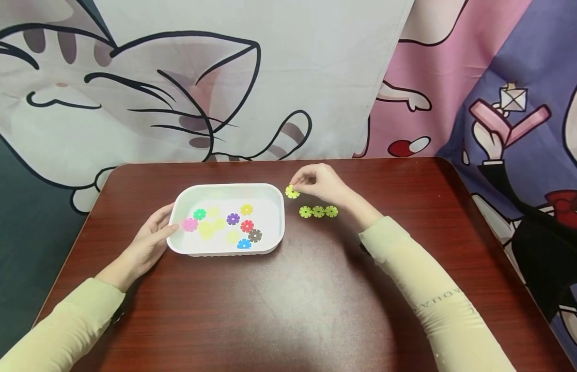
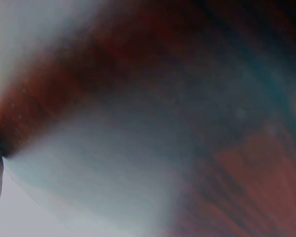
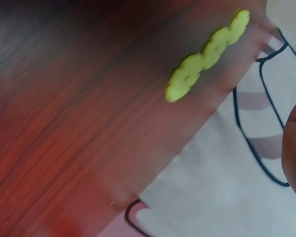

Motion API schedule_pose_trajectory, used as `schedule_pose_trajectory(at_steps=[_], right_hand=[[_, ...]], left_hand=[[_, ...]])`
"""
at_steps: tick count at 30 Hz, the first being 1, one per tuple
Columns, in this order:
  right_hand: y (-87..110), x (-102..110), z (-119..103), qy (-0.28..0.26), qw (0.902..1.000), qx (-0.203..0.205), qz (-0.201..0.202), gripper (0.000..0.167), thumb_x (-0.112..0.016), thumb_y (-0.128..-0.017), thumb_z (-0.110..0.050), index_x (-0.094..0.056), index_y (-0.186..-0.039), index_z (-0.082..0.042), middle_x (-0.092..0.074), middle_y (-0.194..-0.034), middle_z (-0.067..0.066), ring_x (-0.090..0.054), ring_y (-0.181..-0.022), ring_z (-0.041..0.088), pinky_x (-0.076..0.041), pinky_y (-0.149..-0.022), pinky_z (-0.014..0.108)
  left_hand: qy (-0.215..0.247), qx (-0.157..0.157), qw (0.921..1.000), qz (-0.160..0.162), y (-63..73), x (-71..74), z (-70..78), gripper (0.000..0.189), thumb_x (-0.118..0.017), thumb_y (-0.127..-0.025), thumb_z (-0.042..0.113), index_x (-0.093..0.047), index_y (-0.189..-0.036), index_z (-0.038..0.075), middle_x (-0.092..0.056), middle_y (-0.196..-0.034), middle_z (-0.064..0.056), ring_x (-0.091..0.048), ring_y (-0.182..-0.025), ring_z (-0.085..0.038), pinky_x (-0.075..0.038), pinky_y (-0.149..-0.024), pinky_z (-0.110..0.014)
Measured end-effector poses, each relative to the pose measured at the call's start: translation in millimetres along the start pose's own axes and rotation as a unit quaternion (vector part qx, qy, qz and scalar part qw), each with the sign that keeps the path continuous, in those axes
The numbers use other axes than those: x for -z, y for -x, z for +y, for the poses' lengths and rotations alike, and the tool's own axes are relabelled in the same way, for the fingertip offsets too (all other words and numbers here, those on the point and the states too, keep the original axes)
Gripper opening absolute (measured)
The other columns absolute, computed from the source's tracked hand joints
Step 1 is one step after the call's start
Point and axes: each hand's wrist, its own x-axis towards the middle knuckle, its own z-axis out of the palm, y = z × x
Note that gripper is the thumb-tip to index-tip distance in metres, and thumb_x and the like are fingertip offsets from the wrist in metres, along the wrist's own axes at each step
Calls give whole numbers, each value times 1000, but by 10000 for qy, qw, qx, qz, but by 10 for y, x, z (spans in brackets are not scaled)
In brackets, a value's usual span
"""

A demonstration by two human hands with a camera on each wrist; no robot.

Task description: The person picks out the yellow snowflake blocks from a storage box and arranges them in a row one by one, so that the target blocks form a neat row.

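My left hand [image 1: 146, 243] grips the left end of a white plastic tray [image 1: 230, 190], thumb over the rim. Inside lie several notched flower-shaped discs, among them a pink disc [image 1: 190, 224], a purple disc [image 1: 233, 219], a red disc [image 1: 247, 226] and a blue disc [image 1: 244, 244]. Just right of the tray, my right hand [image 1: 323, 183] pinches a yellow-green flower disc [image 1: 291, 192] between thumb and fingers. Below that hand, 3 yellow-green discs form a row [image 1: 318, 211], which the right wrist view also shows as a joined-looking strip [image 3: 218, 44]. The left wrist view is badly blurred.
Everything stands on a dark red-brown wooden table [image 1: 288, 305]. Behind its far edge hangs a white cloth printed with a cartoon cat [image 1: 316, 67]. A pink and blue printed cloth [image 1: 483, 57] hangs at the right.
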Motion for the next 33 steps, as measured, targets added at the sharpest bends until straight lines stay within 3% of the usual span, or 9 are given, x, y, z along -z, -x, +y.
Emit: schedule_pose_trajectory(at_steps=[10, 22, 33], right_hand=[[215, 274, 227, 149, 9991, -356, 197, 7, -78, -95, -7, -80, -101, -6, -77, -93, 11, -66, -82, 11, -51, -76, 21], [508, 502, 571, 374, 9951, -847, 335, 7, -80, -94, -9, -81, -100, -6, -77, -90, 10, -64, -78, 4, -48, -71, 20], [721, 578, 868, 501, 9918, -1130, 314, 7, -81, -93, -8, -82, -98, -4, -77, -88, 11, -62, -76, 0, -47, -72, 16]], left_hand=[[64, -129, 9999, -93, -8, -1, -1, 48, -54, -108, 0, -43, -149, 23, -51, -144, 17, -55, -129, 7, -53, -100, -13], [58, -187, 9997, -134, -8, -9, -9, 47, -52, -108, 0, -43, -150, 21, -51, -144, 16, -55, -130, 5, -53, -100, -14], [162, -251, 9994, -157, -22, -7, -15, 46, -52, -108, -1, -45, -147, 22, -54, -143, 17, -56, -129, 5, -53, -100, -14]])
